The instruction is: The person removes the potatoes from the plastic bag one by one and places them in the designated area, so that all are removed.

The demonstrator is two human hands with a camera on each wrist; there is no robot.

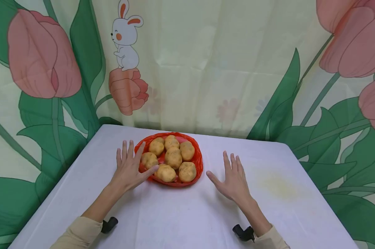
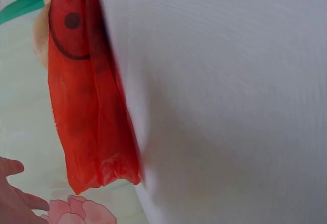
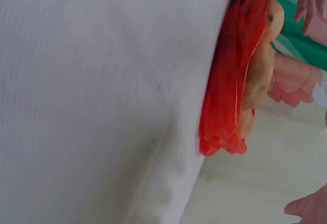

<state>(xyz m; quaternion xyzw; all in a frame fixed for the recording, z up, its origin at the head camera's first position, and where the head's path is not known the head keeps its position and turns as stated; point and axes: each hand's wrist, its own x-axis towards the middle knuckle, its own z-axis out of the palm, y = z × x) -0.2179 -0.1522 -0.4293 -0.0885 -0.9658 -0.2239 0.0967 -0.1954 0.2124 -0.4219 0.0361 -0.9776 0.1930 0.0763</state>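
Note:
Several potatoes point(image 1: 173, 157) lie in a round container covered in red plastic point(image 1: 175, 185). My left hand point(image 1: 129, 170) is spread with straight fingers, and its thumb and forefinger overlap the container's left side in the head view. It holds nothing. My right hand point(image 1: 233, 181) hovers to the right of the container, fingers straight and apart, also holding nothing. Up close in the left wrist view, the wrinkled red plastic point(image 2: 82, 112) bears a black curved line and a dot. Potatoes point(image 3: 259, 73) bulge above the plastic edge in the right wrist view.
A white cloth covers the table point(image 1: 181, 221). Behind it hangs a curtain point(image 1: 206, 69) printed with tulips and a rabbit. Black wrist cameras sit at the left wrist point(image 1: 109, 224) and right wrist point(image 1: 243, 233).

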